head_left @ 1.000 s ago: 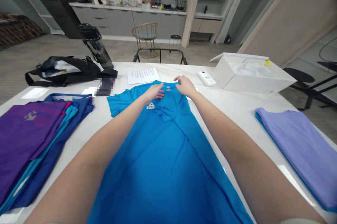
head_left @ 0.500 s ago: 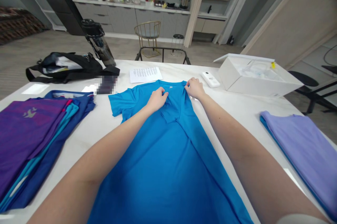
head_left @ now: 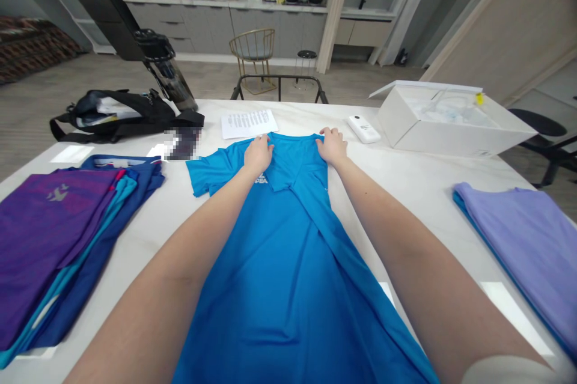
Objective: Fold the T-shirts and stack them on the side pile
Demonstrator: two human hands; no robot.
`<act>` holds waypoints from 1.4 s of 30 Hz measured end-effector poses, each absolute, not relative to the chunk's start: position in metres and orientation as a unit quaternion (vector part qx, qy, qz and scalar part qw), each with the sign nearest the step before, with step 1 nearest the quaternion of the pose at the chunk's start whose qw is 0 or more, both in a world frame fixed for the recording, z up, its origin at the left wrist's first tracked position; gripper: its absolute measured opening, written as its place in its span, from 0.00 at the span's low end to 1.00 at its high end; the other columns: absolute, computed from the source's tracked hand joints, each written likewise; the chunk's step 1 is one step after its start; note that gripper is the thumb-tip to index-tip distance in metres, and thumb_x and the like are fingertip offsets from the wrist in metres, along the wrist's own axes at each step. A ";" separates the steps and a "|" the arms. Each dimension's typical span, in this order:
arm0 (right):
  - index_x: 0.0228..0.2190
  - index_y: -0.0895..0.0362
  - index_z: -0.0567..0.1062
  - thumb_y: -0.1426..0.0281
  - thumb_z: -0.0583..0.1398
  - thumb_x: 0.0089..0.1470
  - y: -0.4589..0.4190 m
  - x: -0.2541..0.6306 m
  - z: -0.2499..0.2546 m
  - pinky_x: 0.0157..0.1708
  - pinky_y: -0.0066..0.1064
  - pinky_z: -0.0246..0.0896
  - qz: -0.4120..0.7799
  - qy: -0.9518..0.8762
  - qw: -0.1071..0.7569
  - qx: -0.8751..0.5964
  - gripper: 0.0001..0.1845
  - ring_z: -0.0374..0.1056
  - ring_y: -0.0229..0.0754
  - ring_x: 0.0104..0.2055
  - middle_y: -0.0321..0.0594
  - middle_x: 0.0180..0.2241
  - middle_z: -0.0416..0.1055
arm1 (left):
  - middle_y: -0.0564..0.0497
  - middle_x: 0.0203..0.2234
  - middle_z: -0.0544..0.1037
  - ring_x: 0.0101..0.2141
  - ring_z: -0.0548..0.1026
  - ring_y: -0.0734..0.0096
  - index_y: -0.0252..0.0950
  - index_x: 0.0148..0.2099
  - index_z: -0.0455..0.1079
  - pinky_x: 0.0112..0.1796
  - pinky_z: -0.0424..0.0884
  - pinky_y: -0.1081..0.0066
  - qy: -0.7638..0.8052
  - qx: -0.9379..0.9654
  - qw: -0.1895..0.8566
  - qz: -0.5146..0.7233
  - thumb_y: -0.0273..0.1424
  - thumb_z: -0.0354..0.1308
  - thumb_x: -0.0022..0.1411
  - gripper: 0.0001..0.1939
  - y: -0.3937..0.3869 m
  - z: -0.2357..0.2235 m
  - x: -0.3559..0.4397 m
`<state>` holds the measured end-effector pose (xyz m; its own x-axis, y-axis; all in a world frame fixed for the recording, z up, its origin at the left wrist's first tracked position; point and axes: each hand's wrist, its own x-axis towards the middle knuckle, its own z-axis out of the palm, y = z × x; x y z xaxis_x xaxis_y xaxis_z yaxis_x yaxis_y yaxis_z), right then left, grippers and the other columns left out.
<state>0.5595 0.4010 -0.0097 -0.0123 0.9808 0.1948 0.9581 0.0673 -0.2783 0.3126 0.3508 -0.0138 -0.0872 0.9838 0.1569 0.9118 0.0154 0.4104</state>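
Observation:
A blue T-shirt (head_left: 270, 264) lies lengthwise on the table, its collar at the far end. The shirt's right side is folded inward over the body, and its left sleeve is spread out. My left hand (head_left: 259, 155) is closed on the cloth beside the left end of the collar; part of a white print shows just below it. At the right shoulder fold, my right hand (head_left: 332, 146) is closed on the shirt's edge. My fingers partly hide the cloth they grip.
Folded clothes, purple shirt (head_left: 54, 222) on top, are stacked at left. A lavender garment (head_left: 523, 234) lies over a blue one at right. Behind are a black bag (head_left: 121, 113), bottle (head_left: 166, 71), printed paper (head_left: 249, 124), white device (head_left: 363, 129) and white box (head_left: 433, 125).
My left hand has moved left and slightly away from me to the collar's left end, drawing the folded part over. White lettering now shows. My right hand stays at the right shoulder.

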 end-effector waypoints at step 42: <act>0.50 0.58 0.73 0.67 0.53 0.65 -0.018 0.630 0.026 0.48 0.44 0.57 -0.010 -0.743 -0.024 -0.669 0.15 0.71 0.54 0.48 0.49 0.46 0.74 | 0.45 0.60 0.70 0.58 0.68 0.57 0.41 0.64 0.68 0.61 0.58 0.49 0.482 0.867 0.021 0.125 0.29 0.50 0.72 0.21 0.005 0.003 0.430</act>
